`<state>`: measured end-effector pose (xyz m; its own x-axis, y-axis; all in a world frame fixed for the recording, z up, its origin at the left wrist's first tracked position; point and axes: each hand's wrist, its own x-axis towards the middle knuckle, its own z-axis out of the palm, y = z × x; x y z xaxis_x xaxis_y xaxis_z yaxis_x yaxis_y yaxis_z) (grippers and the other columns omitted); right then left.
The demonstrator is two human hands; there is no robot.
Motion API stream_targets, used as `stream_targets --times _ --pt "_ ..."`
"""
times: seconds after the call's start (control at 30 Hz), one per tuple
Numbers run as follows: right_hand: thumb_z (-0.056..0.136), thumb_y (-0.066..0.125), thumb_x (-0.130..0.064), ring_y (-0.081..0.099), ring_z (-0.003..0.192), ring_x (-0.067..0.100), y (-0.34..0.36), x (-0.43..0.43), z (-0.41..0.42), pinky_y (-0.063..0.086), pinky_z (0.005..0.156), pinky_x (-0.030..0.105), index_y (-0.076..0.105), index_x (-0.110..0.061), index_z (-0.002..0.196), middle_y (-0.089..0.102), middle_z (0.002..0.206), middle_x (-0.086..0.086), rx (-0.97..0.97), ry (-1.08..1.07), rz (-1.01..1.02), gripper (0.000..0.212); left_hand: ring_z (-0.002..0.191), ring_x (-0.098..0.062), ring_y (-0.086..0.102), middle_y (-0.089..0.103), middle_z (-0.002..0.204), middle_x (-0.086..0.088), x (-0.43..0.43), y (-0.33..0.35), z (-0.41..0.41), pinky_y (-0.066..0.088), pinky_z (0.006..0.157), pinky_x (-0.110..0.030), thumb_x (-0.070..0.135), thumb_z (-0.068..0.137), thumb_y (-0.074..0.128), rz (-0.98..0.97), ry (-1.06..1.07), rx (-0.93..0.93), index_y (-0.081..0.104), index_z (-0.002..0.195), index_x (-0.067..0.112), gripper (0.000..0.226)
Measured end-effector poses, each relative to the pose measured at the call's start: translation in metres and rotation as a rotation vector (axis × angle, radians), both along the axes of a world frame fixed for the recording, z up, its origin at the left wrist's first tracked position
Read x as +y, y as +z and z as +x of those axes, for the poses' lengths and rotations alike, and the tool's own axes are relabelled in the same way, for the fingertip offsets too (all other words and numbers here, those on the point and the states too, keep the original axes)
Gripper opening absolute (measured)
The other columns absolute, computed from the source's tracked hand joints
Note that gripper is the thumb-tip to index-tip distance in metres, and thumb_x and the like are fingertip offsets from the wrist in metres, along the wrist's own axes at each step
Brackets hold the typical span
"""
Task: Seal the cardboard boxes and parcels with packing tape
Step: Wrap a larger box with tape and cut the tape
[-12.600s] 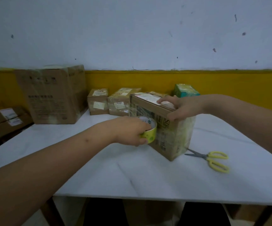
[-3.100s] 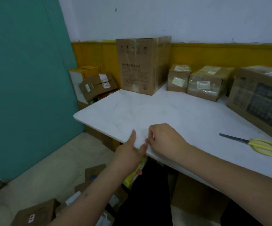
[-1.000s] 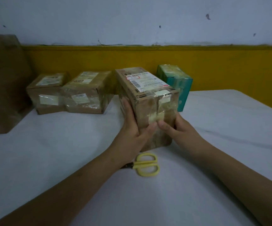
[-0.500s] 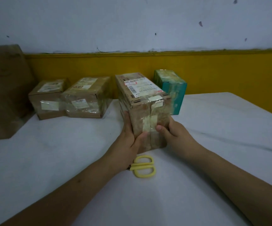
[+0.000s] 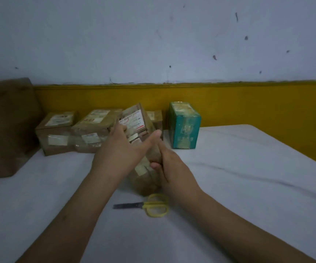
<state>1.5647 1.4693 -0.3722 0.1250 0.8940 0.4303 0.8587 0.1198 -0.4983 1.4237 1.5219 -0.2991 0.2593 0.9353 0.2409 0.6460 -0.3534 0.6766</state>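
A brown cardboard box with a white shipping label and clear tape strips is tipped up off the white table, leaning away from me. My left hand spans its near face, fingers over the left edge and thumb stretched to the right. My right hand grips the box's lower right side with curled fingers. Both hands hide much of the box. No tape roll is in view.
Yellow-handled scissors lie just in front of the box. A teal box stands to the right of it. Two small taped parcels and a third sit behind, and a large carton stands at far left.
The box stood upright between my hands half a second ago; now it is tipped and turning. My left hand has moved up over its face, and the scissors' blade shows.
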Motion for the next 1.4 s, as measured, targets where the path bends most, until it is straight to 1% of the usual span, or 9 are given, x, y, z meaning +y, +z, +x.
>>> stream_targets --times 0.1,0.3,0.4,0.5,0.63,0.77,0.9,1.1,1.4 --pt "0.105 0.033 -0.041 0.017 0.149 0.018 0.01 -0.005 -0.019 0.022 0.12 0.033 0.003 -0.029 0.157 0.013 0.164 -0.002 -0.176 -0.016 -0.015 0.062 0.12 -0.027 0.056 0.051 0.142 -0.001 0.006 0.008 -0.012 0.048 0.088 -0.038 0.078 0.075 0.059 -0.053 0.05 0.036 0.035 0.146 0.024 0.092" --pt "0.088 0.059 -0.057 0.01 0.15 0.01 0.017 -0.024 -0.017 0.019 0.122 0.033 0.015 -0.033 0.156 0.004 0.165 -0.011 0.062 -0.011 0.237 0.084 0.086 -0.029 0.066 0.07 0.103 -0.011 0.0 0.008 -0.05 0.057 0.077 -0.044 0.056 0.084 0.059 -0.637 0.088 -0.632 0.064 0.095 0.022 0.035" --pt "0.067 0.081 -0.059 -0.01 0.15 0.006 0.034 -0.04 -0.008 0.012 0.122 0.032 -0.016 -0.031 0.154 -0.02 0.161 -0.015 -0.058 0.224 0.202 0.133 0.082 -0.029 0.068 0.073 0.094 -0.011 -0.006 0.019 -0.072 0.055 0.066 -0.039 0.055 0.086 0.06 -0.831 0.042 -0.758 0.065 0.091 0.018 0.038" --pt "0.063 0.085 -0.055 -0.005 0.146 -0.006 0.074 -0.042 -0.004 0.022 0.119 0.037 -0.019 -0.042 0.151 -0.01 0.158 -0.024 -0.128 0.217 0.258 0.136 0.089 -0.039 0.073 0.075 0.108 -0.011 -0.016 0.039 -0.093 0.059 0.057 -0.04 0.072 0.085 0.05 -0.861 -0.084 -0.692 0.066 0.113 0.021 0.061" --pt "0.06 0.087 -0.051 0.027 0.131 -0.006 0.127 -0.046 0.002 0.039 0.107 0.032 -0.002 -0.044 0.152 0.01 0.146 -0.026 -0.099 0.237 0.247 0.128 0.119 -0.034 0.062 0.057 0.142 -0.008 -0.03 0.063 -0.107 0.055 0.092 -0.049 0.087 0.068 0.05 -0.45 -0.151 -0.328 0.036 0.148 0.032 0.098" --pt "0.053 0.088 -0.054 0.037 0.134 0.005 0.139 -0.046 0.006 0.045 0.108 0.042 0.011 -0.043 0.15 0.016 0.147 -0.019 -0.039 0.272 0.308 0.125 0.151 -0.007 -0.003 -0.009 0.162 0.019 -0.039 0.082 -0.113 0.01 0.121 -0.036 0.09 0.053 0.063 0.429 -0.294 0.306 -0.022 0.152 0.041 0.14" --pt "0.054 0.089 -0.055 0.036 0.136 0.008 0.143 -0.052 0.005 0.047 0.105 0.044 0.009 -0.039 0.152 0.015 0.148 -0.017 -0.091 0.262 0.288 0.128 0.13 -0.011 0.033 0.03 0.145 0.011 -0.037 0.087 -0.1 0.031 0.105 -0.027 0.076 0.059 0.074 0.666 -0.286 0.451 0.009 0.155 0.027 0.126" --pt "0.062 0.082 -0.06 0.051 0.112 0.009 0.182 -0.072 0.003 0.056 0.08 0.03 0.006 -0.038 0.153 0.014 0.149 -0.017 -0.516 0.19 0.18 0.12 0.113 -0.007 0.036 0.037 0.13 0.016 -0.035 0.097 -0.1 0.033 0.089 -0.026 0.071 0.058 0.075 0.763 -0.305 0.423 0.026 0.146 0.029 0.108" --pt "0.06 0.076 -0.069 0.05 0.096 0.001 0.192 -0.077 0.015 0.05 0.072 0.019 0.021 -0.036 0.146 0.025 0.139 -0.019 -0.624 0.185 0.125 0.108 0.11 -0.005 0.041 0.039 0.122 0.019 -0.037 0.099 -0.089 0.041 0.094 -0.032 0.069 0.058 0.076 0.673 -0.4 0.397 0.033 0.14 0.032 0.099"
